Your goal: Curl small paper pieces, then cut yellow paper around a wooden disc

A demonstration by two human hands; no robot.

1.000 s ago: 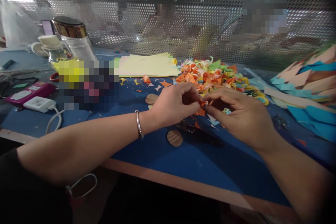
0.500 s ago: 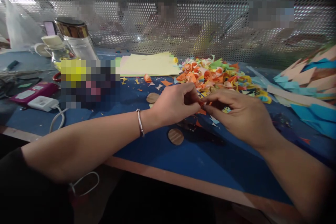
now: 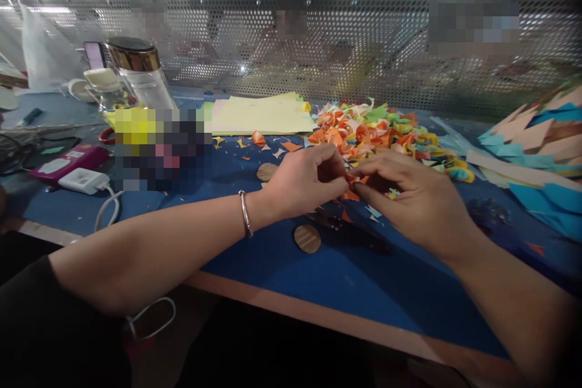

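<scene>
My left hand (image 3: 304,183) and my right hand (image 3: 416,203) meet fingertip to fingertip over the blue table (image 3: 282,260), both pinching a small orange paper piece (image 3: 354,181). A silver bangle (image 3: 244,214) circles my left wrist. Just beyond the hands lies a pile of folded orange, green and yellow paper bits (image 3: 379,130). Small paper scraps (image 3: 370,211) lie under the hands. Two brown cardboard discs rest on the table, one (image 3: 307,238) below my left hand and another (image 3: 266,171) behind it.
A stack of pale yellow sheets (image 3: 259,115) lies at the back. A glass jar (image 3: 139,76), a pink device (image 3: 68,162) and a white charger (image 3: 82,180) sit at left. Blue and tan paper strips (image 3: 536,151) lie at right. A perforated metal screen (image 3: 291,24) backs the table.
Both hands stay joined on the orange piece, with only small finger movements. The camera view has shifted slightly.
</scene>
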